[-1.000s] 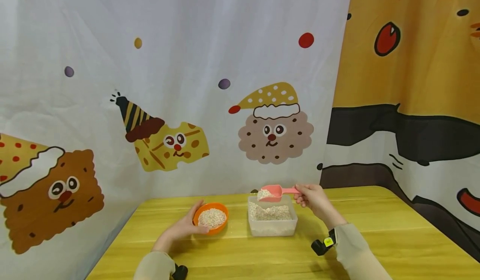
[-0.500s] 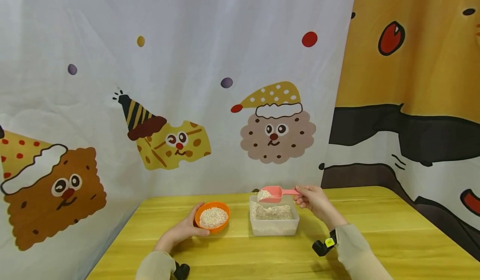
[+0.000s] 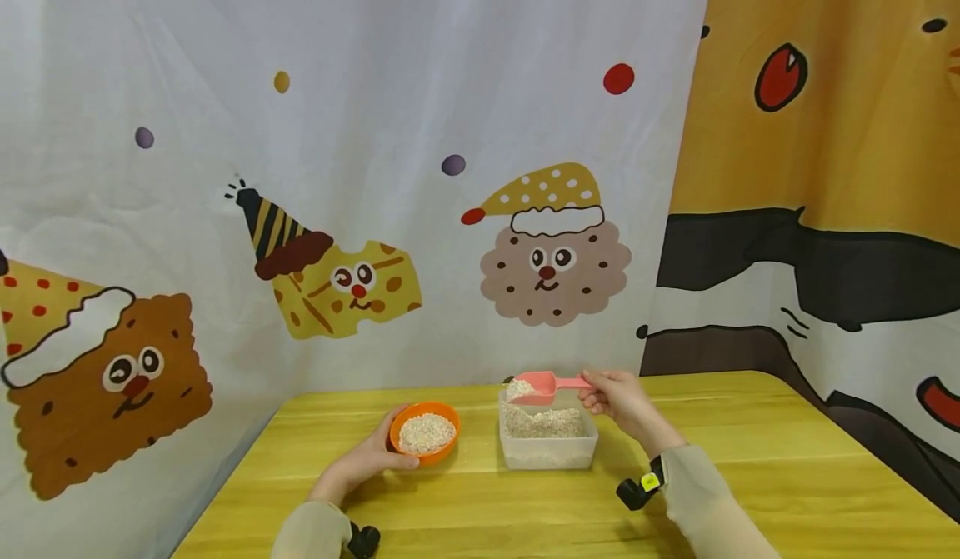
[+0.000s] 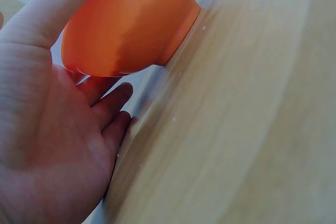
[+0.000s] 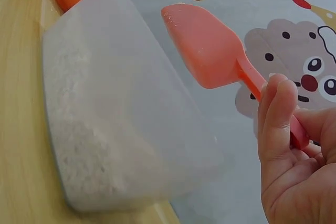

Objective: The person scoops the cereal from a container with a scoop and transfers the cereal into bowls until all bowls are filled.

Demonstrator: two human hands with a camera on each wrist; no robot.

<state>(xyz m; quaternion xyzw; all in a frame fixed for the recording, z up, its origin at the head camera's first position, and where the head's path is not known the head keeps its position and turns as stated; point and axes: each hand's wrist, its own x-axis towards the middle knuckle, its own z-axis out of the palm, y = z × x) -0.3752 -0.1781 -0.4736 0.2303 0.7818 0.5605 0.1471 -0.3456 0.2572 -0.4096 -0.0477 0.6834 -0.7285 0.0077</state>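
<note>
Pink scoop [image 3: 546,387] is pinched by right fingers [image 5: 277,114], orange bowl [image 4: 139,22] gripped by left fingers [image 4: 113,103]; flakes [image 3: 519,389] could be spilled by tilting.

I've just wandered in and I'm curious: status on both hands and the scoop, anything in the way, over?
Left hand gripping orange bowl of flakes. Right hand holding pink scoop, loaded, above translucent box. Nothing seen blocking scoop.
</note>
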